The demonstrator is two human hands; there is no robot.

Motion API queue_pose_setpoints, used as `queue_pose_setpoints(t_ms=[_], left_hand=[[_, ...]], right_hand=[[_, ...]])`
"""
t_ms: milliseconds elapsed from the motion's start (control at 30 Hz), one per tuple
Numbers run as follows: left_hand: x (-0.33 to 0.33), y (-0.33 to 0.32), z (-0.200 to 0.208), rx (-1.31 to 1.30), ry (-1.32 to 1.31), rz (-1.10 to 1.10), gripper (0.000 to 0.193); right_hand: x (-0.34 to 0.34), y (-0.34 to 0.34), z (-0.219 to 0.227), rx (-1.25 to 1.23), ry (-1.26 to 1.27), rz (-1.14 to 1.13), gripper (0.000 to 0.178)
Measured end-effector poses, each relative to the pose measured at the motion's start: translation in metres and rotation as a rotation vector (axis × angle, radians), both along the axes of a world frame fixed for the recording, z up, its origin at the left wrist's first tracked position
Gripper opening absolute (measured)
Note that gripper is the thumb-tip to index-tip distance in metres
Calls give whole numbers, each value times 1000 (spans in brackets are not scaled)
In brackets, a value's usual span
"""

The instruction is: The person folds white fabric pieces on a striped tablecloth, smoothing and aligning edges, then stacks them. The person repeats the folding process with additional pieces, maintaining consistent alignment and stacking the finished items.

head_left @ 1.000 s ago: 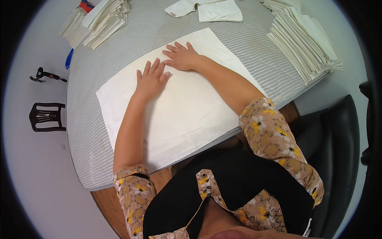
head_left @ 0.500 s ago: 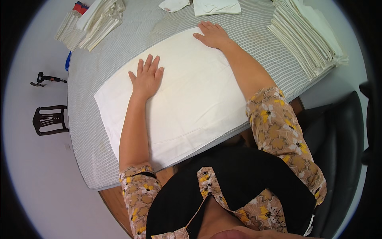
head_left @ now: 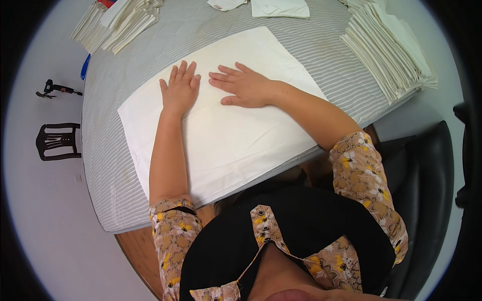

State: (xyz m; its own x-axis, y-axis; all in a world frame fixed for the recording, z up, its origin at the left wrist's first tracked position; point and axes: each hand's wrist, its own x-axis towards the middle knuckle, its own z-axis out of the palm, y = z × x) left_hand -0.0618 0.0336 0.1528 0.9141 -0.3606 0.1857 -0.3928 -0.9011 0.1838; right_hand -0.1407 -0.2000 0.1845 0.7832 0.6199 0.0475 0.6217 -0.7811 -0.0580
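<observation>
A large white cloth lies spread flat before me on a striped grey, padded-looking table. On its left part rests my left hand, palm down with the fingers apart. My right hand lies flat near the middle of the same cloth, its fingers pointing left toward the other hand. Neither hand grips anything. Faint creases run across the cloth close to the table's near edge.
A tall stack of folded white cloths stands at the right edge. Smaller piles of folded cloths sit at the far left. More white cloth lies at the back. A black chair is at my right, a dark wooden chair beyond the left side.
My right hand has come in from the cloth's far right corner toward its middle, uncovering that corner. My left hand stays in nearly the same place on the cloth.
</observation>
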Motion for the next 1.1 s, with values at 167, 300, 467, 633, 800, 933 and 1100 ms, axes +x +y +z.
queue_pose_setpoints(t_ms=[167, 300, 467, 633, 800, 933, 1100], left_hand=[[6, 15, -6, 24, 12, 77, 60], [12, 37, -9, 0, -3, 126, 64], [14, 77, -19, -19, 23, 234, 63], [5, 137, -39, -49, 10, 352, 64], [-18, 188, -54, -63, -68, 255, 58], [-60, 205, -62, -65, -127, 158, 55], [-128, 196, -73, -18, -155, 90, 56]], right_hand=[[10, -57, -11, -64, -92, -234, 66], [11, -111, -15, -98, -129, -422, 67], [10, -146, -24, -87, -136, -552, 70], [17, -165, -29, -105, -174, -645, 67], [10, -175, -33, -74, -219, -692, 68], [-3, -194, -43, -157, -282, -718, 68], [-21, -220, -68, -48, -267, -621, 67]])
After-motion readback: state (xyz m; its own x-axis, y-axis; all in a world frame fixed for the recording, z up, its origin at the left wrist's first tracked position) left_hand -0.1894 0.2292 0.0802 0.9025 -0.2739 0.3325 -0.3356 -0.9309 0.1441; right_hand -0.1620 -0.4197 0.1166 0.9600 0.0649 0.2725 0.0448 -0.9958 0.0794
